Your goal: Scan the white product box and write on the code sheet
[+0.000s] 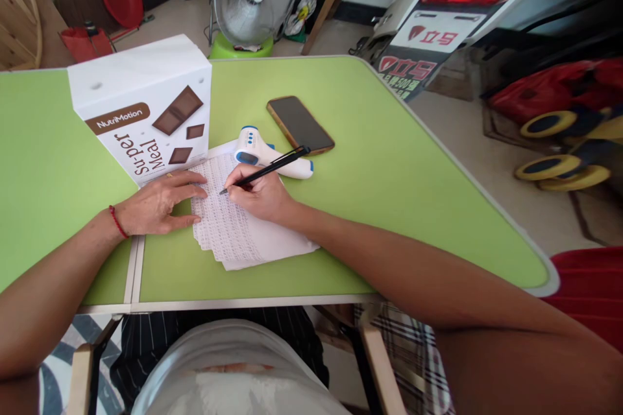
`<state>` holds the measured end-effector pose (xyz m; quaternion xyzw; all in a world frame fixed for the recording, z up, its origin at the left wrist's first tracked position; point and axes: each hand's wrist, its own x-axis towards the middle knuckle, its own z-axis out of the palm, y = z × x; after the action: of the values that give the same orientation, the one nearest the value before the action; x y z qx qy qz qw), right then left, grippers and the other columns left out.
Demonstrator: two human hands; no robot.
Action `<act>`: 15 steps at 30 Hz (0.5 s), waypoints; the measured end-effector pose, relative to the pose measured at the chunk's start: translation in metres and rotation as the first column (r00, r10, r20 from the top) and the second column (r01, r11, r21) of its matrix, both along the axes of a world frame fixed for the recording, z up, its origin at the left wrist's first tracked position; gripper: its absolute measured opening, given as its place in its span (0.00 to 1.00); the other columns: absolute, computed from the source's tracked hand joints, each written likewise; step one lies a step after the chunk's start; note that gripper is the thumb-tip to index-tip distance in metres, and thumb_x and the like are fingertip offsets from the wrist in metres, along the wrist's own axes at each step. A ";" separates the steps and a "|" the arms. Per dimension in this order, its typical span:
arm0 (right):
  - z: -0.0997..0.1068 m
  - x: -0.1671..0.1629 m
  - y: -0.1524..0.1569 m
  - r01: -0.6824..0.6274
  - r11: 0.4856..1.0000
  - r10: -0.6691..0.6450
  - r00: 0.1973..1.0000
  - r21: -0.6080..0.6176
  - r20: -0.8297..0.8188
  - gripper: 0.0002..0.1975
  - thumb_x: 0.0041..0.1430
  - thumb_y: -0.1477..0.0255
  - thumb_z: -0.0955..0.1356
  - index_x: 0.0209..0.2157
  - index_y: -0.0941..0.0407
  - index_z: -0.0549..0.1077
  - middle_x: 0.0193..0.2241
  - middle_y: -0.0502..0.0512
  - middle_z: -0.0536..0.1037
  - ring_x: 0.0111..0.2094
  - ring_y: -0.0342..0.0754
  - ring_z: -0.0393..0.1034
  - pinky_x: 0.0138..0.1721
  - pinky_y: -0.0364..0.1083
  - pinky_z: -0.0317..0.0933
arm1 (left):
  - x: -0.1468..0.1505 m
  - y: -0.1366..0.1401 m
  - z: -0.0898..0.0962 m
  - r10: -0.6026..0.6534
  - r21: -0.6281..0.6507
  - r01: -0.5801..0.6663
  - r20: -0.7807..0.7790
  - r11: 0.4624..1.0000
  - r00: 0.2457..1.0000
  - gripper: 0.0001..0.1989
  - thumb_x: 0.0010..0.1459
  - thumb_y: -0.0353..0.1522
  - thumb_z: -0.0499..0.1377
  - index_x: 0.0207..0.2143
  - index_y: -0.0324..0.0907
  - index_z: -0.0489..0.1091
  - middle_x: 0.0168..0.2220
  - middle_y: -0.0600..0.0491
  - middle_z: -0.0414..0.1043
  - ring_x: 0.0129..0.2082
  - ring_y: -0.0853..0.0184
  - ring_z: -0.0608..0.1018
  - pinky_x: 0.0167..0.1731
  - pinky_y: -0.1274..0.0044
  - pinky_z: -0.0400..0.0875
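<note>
the right hand [263,196] grips a black pen [270,168], its tip at the written sheets [231,230] beneath, their rows too small to read; the left hand [160,204], apart from it and spread, has fingertips [200,192] on their left edge. beyond the left hand, a white box [146,133] reads "nutrimotion" and "su-per meal". past the right hand lie a thermometer [257,149] and a phone [302,122].

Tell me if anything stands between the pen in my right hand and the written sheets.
Nothing visible does. The right hand holds the pen, tip at the sheets; I can't tell whether it touches. The white thermometer lies beyond the hand, off that path, and the left hand is at the sheets' left edge.
</note>
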<state>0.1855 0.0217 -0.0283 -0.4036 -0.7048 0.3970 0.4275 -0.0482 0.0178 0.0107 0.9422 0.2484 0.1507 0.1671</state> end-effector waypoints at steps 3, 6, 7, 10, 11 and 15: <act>0.001 0.000 0.000 -0.006 1.000 0.006 1.000 -0.024 -0.021 0.01 0.44 0.74 0.65 0.23 0.55 0.68 0.18 0.45 0.67 0.20 0.39 0.56 0.23 0.42 0.54 | 0.000 0.000 0.000 0.004 -0.002 -0.004 -0.004 1.000 1.000 0.16 0.62 0.39 0.58 0.48 0.38 0.70 0.56 0.39 0.66 0.56 0.52 0.71 0.55 0.60 0.68; 0.001 0.000 0.000 0.001 0.999 -0.003 0.999 -0.036 -0.047 0.01 0.45 0.73 0.65 0.23 0.55 0.68 0.18 0.45 0.67 0.20 0.39 0.55 0.22 0.42 0.53 | 0.000 0.000 0.000 0.004 -0.001 -0.004 -0.005 1.000 1.000 0.16 0.62 0.38 0.58 0.48 0.38 0.69 0.56 0.39 0.66 0.56 0.52 0.70 0.55 0.61 0.68; 0.001 0.000 0.000 0.008 0.999 -0.010 0.999 -0.036 -0.046 0.01 0.45 0.73 0.65 0.23 0.55 0.67 0.18 0.45 0.67 0.20 0.39 0.55 0.22 0.42 0.53 | 0.000 0.000 0.000 0.004 0.001 -0.004 -0.003 1.000 1.000 0.16 0.62 0.38 0.58 0.48 0.38 0.69 0.56 0.39 0.66 0.56 0.52 0.71 0.55 0.61 0.68; 0.001 0.000 0.000 0.017 0.999 -0.018 1.000 -0.032 -0.016 0.01 0.45 0.75 0.65 0.22 0.54 0.67 0.18 0.45 0.67 0.20 0.39 0.55 0.23 0.42 0.54 | -0.001 0.000 0.000 0.000 0.007 0.000 -0.001 1.000 1.000 0.16 0.62 0.39 0.58 0.48 0.38 0.69 0.56 0.39 0.66 0.55 0.52 0.71 0.54 0.60 0.68; 0.001 0.000 0.000 0.020 0.999 -0.020 1.000 -0.030 -0.010 0.02 0.45 0.75 0.65 0.22 0.54 0.67 0.18 0.45 0.67 0.20 0.39 0.55 0.23 0.42 0.54 | -0.001 0.000 0.000 -0.002 0.010 0.001 0.001 1.000 1.000 0.16 0.62 0.39 0.58 0.48 0.38 0.69 0.56 0.39 0.66 0.55 0.51 0.71 0.54 0.60 0.69; 0.001 0.001 -0.001 0.034 0.999 -0.035 0.999 -0.023 -0.030 0.02 0.45 0.75 0.65 0.22 0.54 0.66 0.18 0.45 0.65 0.20 0.40 0.55 0.23 0.43 0.54 | -0.001 0.000 -0.001 -0.003 0.019 0.003 0.003 1.000 1.000 0.17 0.62 0.39 0.58 0.48 0.37 0.69 0.56 0.38 0.66 0.55 0.51 0.71 0.54 0.60 0.69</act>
<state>0.1862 0.0210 -0.0277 -0.4144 -0.6868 0.4033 0.4403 -0.0489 0.0178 0.0093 0.9439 0.2452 0.1544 0.1586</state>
